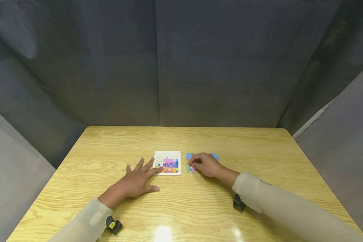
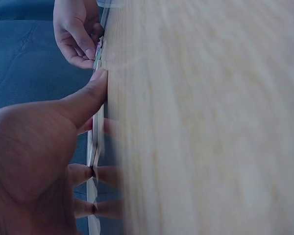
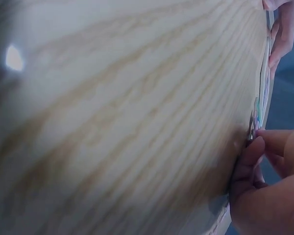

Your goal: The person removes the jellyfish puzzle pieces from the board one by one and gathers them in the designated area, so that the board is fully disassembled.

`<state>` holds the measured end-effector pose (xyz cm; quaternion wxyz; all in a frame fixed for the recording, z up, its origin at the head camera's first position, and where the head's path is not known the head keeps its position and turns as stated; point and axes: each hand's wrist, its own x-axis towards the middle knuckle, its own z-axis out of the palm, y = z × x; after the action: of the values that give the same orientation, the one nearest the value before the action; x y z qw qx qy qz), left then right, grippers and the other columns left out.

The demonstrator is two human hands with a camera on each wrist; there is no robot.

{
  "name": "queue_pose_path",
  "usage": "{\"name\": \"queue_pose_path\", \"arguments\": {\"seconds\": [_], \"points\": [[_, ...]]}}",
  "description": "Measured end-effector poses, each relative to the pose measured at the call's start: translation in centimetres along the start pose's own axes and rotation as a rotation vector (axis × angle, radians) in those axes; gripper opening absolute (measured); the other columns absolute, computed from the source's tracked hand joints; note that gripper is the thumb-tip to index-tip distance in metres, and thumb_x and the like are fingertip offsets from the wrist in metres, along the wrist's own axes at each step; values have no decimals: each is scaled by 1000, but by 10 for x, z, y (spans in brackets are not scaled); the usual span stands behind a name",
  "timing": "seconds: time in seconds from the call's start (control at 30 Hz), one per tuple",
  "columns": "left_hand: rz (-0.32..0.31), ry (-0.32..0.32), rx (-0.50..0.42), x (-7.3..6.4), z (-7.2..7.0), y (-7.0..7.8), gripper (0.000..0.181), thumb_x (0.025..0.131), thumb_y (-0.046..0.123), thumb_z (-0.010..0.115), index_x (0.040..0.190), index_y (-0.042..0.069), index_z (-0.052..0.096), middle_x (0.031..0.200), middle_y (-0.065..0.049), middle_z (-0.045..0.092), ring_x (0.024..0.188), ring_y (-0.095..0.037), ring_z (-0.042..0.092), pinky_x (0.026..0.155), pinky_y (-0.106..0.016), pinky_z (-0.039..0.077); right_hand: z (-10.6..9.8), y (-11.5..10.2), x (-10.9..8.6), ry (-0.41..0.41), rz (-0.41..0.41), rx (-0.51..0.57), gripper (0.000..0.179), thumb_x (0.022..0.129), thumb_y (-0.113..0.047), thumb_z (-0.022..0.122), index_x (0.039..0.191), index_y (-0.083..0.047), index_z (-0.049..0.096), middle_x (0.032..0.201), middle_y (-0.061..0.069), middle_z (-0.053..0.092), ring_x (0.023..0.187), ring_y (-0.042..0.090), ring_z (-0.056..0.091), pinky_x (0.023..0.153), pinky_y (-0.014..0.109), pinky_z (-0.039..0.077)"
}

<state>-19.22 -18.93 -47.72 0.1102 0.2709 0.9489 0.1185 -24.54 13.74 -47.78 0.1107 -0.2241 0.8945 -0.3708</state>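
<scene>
A puzzle piece (image 1: 192, 169) was pinched by the right hand (image 1: 208, 164), right of the white tray (image 1: 179, 163); the left hand (image 1: 136, 181) was splayed onto the tray's edge. Slippage was judged possible, given so shallow a grip.

A square white puzzle tray (image 1: 161, 156) lies flat on the worktop (image 1: 230, 141), its lower part pink, blue and yellow, the left hand (image 1: 138, 181) at its edge; beside it, the right hand (image 1: 208, 164) pinches a green-and-pink piece (image 1: 188, 169) near blue pieces (image 1: 215, 156).

Cream left sleeve (image 1: 81, 223); cream right sleeve (image 1: 285, 206), dark marking (image 1: 265, 182); black wrist cameras (image 1: 117, 227), left with yellow patch (image 1: 112, 225).
</scene>
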Motion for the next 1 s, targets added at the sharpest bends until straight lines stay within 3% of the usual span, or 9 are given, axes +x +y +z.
{"name": "queue_pose_path", "arguments": {"seconds": [0.67, 1.0], "points": [[9, 2, -1, 2, 1, -3, 79, 94, 67, 58, 162, 37, 31, 173, -13, 9, 154, -54, 6, 100, -91, 9, -2, 2, -2, -10, -11, -44, 15, 105, -8, 60, 108, -12, 75, 100, -3, 71, 86, 11, 60, 82, 34, 52], [12, -12, -1, 0, -4, 1, 80, 94, 67, 58, 163, 36, 30, 173, -15, 9, 154, -55, 6, 101, -90, 10, -2, 3, -2, -12, 17, -1, 15, 105, -8, 60, 110, -11, 75, 101, -2, 70, 81, 13, 57, 72, 30, 50]]}}
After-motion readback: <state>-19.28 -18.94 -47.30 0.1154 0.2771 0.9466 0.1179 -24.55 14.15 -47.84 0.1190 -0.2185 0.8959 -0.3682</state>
